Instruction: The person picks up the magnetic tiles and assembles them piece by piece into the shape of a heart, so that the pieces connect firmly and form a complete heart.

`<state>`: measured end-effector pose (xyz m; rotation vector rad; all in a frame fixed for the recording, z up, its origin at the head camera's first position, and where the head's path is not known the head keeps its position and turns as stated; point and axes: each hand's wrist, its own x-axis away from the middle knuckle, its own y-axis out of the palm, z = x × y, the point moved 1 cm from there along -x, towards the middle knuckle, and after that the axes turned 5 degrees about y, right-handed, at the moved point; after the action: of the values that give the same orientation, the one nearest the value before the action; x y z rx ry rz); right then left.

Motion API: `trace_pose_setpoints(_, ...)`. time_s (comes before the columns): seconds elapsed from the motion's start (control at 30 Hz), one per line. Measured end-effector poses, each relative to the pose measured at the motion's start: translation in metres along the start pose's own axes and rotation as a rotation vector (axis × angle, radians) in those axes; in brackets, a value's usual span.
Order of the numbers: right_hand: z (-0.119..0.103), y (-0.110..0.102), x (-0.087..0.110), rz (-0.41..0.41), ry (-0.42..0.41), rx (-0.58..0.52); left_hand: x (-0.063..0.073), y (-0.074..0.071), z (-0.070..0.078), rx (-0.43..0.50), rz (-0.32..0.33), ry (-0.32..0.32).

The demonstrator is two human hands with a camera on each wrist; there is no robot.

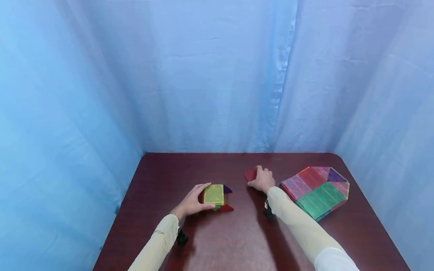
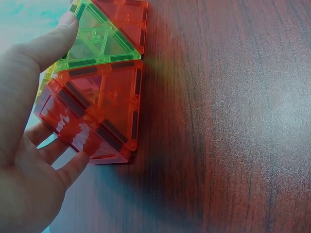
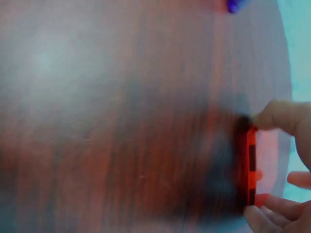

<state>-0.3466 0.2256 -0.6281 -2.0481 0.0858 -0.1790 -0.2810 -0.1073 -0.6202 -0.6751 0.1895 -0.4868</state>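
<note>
My left hand [image 1: 193, 202] grips a small build of translucent magnetic tiles, thumb and fingers around its sides. Its top is a yellow square tile [image 1: 214, 195]; a purple triangle tile [image 1: 227, 189] and a red triangle tile [image 1: 226, 208] jut out to the right. In the left wrist view the thumb lies on a green triangle tile [image 2: 99, 41], and fingers touch a red tile [image 2: 73, 121] on the side. Farther right, my right hand [image 1: 262, 181] pinches a single red magnetic tile [image 1: 250, 175] by its edges. It appears edge-on in the right wrist view, close to the tabletop.
On the right of the dark wooden table [image 1: 237, 241] lies a group of magnetic tiles, among them green tiles [image 1: 320, 200], a red tile [image 1: 310, 177] and a purple triangle [image 1: 335, 175]. Blue curtains [image 1: 210, 75] hang around the back and sides.
</note>
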Motion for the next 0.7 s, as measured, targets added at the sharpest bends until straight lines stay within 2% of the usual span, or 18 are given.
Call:
trace_pose_setpoints(0.2,-0.012,0.003,0.019,-0.093,-0.124,-0.062,0.001,0.0,0.001,-0.007,0.006,-0.005)
trace_pose_setpoints(0.5,-0.035,0.009,0.039,-0.237,-0.46,-0.098,0.0,-0.001,0.0,-0.011,0.008,0.012)
trace_pose_setpoints(0.7,-0.047,0.018,0.049,-0.299,-0.555,-0.046,-0.001,0.001,-0.001,-0.015,0.016,0.0)
